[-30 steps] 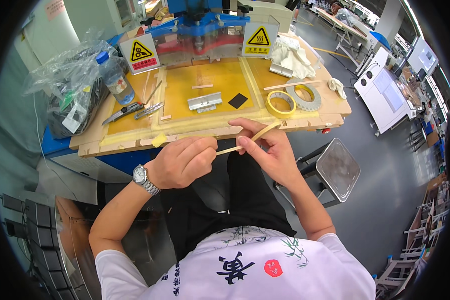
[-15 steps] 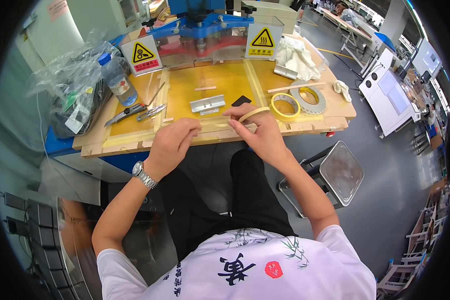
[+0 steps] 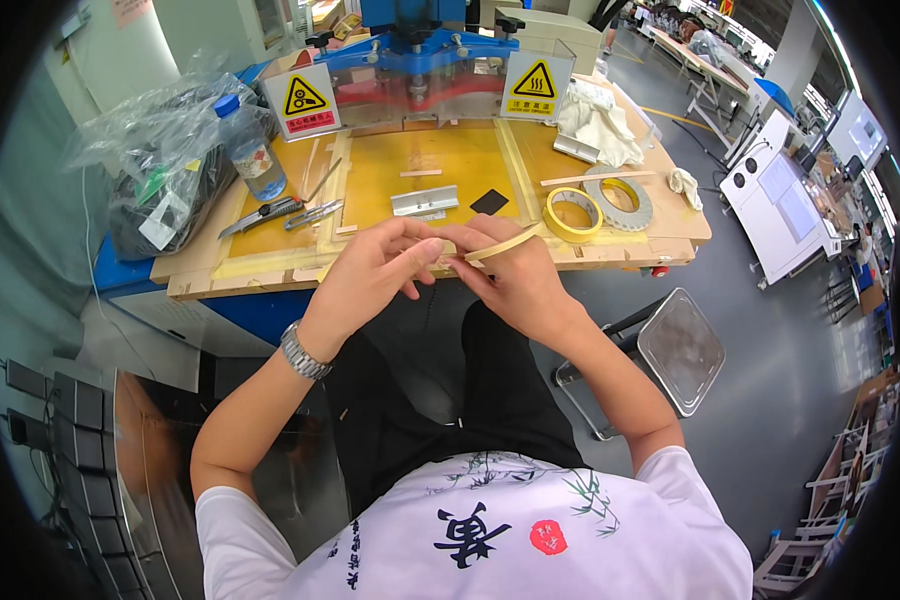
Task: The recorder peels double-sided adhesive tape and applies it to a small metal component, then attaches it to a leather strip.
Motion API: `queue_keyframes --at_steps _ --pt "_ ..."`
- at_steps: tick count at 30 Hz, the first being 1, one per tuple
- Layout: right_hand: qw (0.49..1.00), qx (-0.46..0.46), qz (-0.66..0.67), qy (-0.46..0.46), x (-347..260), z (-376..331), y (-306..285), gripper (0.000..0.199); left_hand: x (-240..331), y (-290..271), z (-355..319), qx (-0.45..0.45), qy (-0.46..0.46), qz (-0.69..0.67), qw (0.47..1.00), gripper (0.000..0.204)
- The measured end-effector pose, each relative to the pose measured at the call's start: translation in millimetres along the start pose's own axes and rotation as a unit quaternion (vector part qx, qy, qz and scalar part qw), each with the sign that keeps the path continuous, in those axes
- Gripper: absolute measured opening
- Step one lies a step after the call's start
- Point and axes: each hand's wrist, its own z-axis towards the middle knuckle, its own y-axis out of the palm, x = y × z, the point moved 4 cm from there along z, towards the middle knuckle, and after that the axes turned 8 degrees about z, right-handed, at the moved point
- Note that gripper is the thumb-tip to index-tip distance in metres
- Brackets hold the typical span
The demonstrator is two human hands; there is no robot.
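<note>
Narrow yellow tape [image 3: 507, 245] arcs over the right hand [image 3: 518, 274], held in its curled fingers by the workbench [image 3: 255, 282] edge — likely keeping one end near the left hand [image 3: 368, 264]; whether that pinches it, I cannot tell.

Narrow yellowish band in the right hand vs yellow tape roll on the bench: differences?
Pose: the narrow band is held up in the right hand; the yellow tape roll lies flat on the bench.
Look: the narrow band shows as a thin curved strip; the yellow tape roll shows as a full ring, open in the middle.
Shared: both yellowish and curved.
</note>
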Motion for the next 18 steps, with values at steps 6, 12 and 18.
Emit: queue_keyframes --at_steps 6,12,18 --pt "1.000 0.008 0.007 0.005 -1 -4 1 0.036 -14 6 -2 -0.076 -0.050 -0.037 0.995 0.028" --pt "0.999 0.000 0.040 0.035 -1 -6 2 0.035 -17 1 -4 -0.061 -0.054 -0.019 0.996 0.021" --pt "0.994 0.022 0.094 0.049 9 -9 9 0.037 -20 -3 -2 -0.054 -0.054 -0.013 0.997 0.019"
